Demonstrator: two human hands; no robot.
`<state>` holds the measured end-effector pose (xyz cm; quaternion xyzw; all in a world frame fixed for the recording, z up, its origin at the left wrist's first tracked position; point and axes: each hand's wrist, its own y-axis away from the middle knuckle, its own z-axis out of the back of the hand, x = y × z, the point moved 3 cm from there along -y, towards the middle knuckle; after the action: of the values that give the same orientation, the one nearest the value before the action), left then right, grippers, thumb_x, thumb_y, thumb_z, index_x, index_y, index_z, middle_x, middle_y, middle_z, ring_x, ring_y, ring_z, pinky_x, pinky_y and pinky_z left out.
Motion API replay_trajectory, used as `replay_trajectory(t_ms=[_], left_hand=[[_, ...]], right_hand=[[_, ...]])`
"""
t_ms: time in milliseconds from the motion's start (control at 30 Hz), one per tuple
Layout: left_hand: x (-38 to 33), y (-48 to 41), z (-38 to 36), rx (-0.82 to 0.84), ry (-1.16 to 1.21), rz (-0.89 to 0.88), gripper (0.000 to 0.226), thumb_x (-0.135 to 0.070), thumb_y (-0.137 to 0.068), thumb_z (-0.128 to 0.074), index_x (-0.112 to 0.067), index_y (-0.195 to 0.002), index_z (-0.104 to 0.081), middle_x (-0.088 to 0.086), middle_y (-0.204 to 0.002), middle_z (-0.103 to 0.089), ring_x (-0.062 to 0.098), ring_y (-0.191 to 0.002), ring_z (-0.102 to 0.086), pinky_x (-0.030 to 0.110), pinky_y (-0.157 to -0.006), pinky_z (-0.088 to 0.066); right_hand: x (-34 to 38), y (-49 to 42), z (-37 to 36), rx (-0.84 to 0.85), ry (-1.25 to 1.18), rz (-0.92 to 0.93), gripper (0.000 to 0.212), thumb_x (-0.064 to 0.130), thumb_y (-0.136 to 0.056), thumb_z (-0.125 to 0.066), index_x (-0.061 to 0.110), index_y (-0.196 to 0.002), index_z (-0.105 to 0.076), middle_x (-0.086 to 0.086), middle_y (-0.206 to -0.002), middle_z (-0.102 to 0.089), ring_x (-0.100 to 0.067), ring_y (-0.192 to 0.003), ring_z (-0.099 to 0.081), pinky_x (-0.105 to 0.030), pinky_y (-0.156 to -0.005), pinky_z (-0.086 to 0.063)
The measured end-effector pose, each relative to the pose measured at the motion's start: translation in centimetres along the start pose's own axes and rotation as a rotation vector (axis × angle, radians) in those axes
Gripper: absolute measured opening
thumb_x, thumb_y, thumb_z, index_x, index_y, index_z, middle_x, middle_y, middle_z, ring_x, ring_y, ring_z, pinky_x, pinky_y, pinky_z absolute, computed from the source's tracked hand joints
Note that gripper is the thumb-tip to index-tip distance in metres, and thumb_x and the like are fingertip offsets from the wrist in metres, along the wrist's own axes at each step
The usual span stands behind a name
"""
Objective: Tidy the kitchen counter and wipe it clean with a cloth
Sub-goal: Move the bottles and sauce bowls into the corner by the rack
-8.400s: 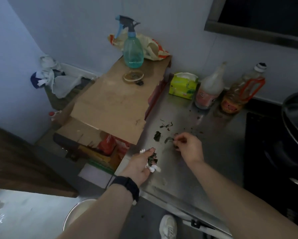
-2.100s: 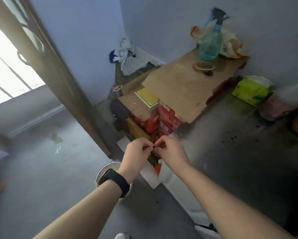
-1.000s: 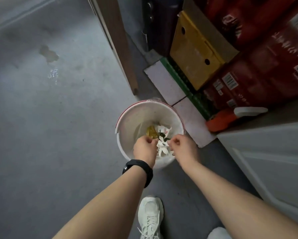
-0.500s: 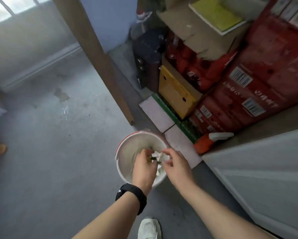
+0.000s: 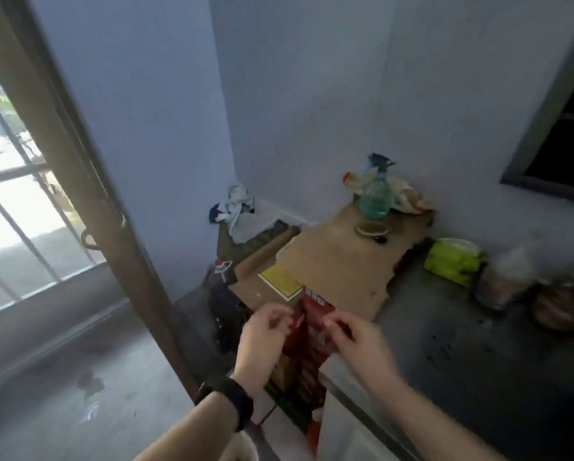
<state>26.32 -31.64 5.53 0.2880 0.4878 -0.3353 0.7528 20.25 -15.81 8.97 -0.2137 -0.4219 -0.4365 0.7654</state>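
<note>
Cardboard sheet (image 5: 342, 267) lay atop a stack of boxes (image 5: 315, 324), hard vs. the counter's (image 5: 462, 361) L end. On the sheet, far end: spray bottle (image 5: 375, 194), w/ a bag (image 5: 410, 194) right behind it & a small dish (image 5: 373, 228) just in front. R of the sheet, on the counter by the wall, sat a tissue pack (image 5: 453, 261), then a first bottle (image 5: 501, 281) & a second bottle (image 5: 565, 304) further R. Behind-L of the sheet, in the corner: rag heap (image 5: 235, 207). Well L stood the door frame (image 5: 79, 207). Before the sheet's near edge hung L hand (image 5: 262, 337) & R hand (image 5: 358, 341), side by side, apart.
</note>
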Motion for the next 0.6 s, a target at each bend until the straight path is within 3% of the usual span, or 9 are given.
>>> replay_trajectory(t_ms=[133, 233, 433, 600], left_hand=[[-13.6, 2.2, -2.0, 0.019, -0.037, -0.197, 0.019, -0.011, -0.090, -0.051, -0.027, -0.090, -0.062, -0.002, -0.094, -0.069, 0.020, -0.089, -0.067, 0.033, -0.081, -0.053], [-20.9, 4.6, -4.9, 0.078, -0.019, -0.290, 0.025, -0.008, -0.089, -0.051, -0.031, -0.082, -0.059, 0.003, -0.090, -0.067, 0.025, -0.089, -0.068, 0.039, -0.083, -0.056], [-29.3, 9.1, -9.6, 0.132, -0.036, -0.451, 0.013, -0.009, -0.090, -0.052, -0.017, -0.093, -0.062, 0.002, -0.086, -0.065, 0.015, -0.071, -0.066, 0.030, -0.070, -0.053], [-31.6, 10.8, -13.2, 0.186, -0.058, -0.505, 0.011, -0.014, -0.089, -0.053, -0.020, -0.090, -0.062, 0.004, -0.086, -0.067, 0.020, -0.080, -0.068, 0.033, -0.074, -0.053]], right_hand=[[4.9, 2.2, 12.0, -0.206, 0.013, 0.035, 0.013, 0.024, -0.096, -0.053, 0.021, -0.090, -0.065, 0.002, -0.083, -0.070, -0.012, -0.071, -0.067, -0.033, -0.072, -0.057], [6.7, 4.2, 19.2, -0.314, 0.020, 0.080, 0.015, 0.025, -0.095, -0.054, 0.019, -0.094, -0.068, 0.001, -0.083, -0.071, -0.016, -0.075, -0.068, -0.041, -0.076, -0.058], [8.6, 7.8, 27.9, -0.423, 0.108, 0.110, 0.021, 0.027, -0.096, -0.051, 0.017, -0.092, -0.070, -0.004, -0.086, -0.072, -0.023, -0.082, -0.068, -0.044, -0.080, -0.055], [7.5, 10.1, 31.2, -0.455, 0.088, 0.090, 0.020, 0.024, -0.095, -0.052, 0.016, -0.091, -0.070, -0.005, -0.081, -0.073, -0.021, -0.073, -0.069, -0.046, -0.078, -0.057]])
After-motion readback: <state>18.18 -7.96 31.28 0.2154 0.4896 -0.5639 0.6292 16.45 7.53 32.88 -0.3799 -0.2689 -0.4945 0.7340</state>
